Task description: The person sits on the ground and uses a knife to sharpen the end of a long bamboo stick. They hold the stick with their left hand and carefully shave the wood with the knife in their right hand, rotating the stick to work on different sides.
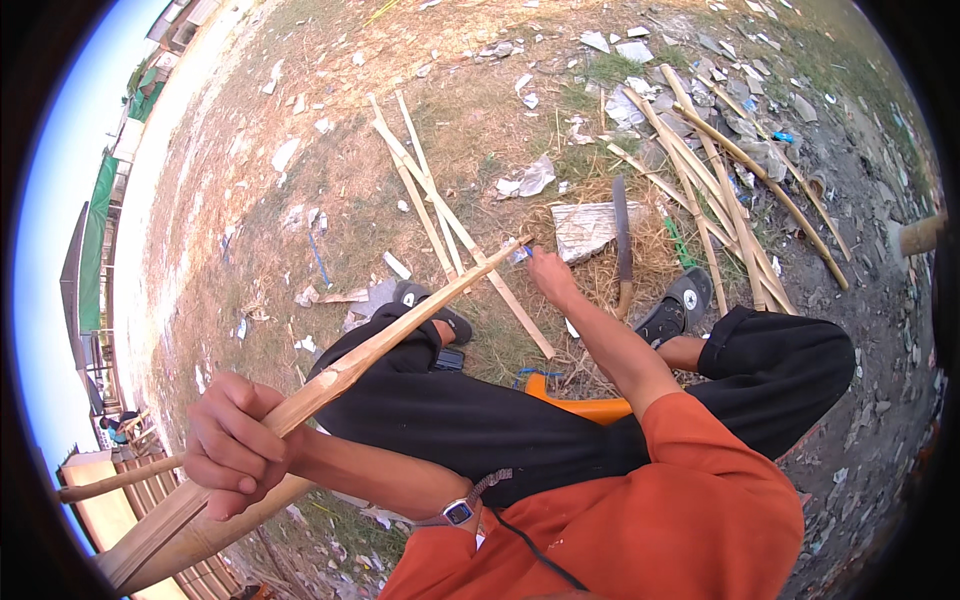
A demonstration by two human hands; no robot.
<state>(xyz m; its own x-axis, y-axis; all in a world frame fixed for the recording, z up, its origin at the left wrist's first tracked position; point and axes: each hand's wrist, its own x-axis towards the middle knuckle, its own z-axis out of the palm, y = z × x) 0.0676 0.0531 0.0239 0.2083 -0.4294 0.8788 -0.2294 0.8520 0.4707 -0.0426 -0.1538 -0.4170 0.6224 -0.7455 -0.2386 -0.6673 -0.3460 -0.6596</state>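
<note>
My left hand (235, 440) is closed around the near part of a long split bamboo strip (370, 350). The strip slants up and away across my left leg, its pale cut face showing. At its far end my right hand (548, 275) is closed beside the tip. A bit of blue (522, 253) shows at those fingers; what they hold is too small to tell. Just right of that hand, a rough pale block (583, 230) rests on the ground. A long-bladed knife (623, 235) lies beside the block, its handle toward me.
Several bamboo strips (430, 190) lie crossed ahead on the left. More bamboo strips (715, 180) are piled at the right. Between my legs is an orange plastic seat (580, 408). A thick bamboo pole (215, 530) runs under my left hand. Scraps litter the dry grass.
</note>
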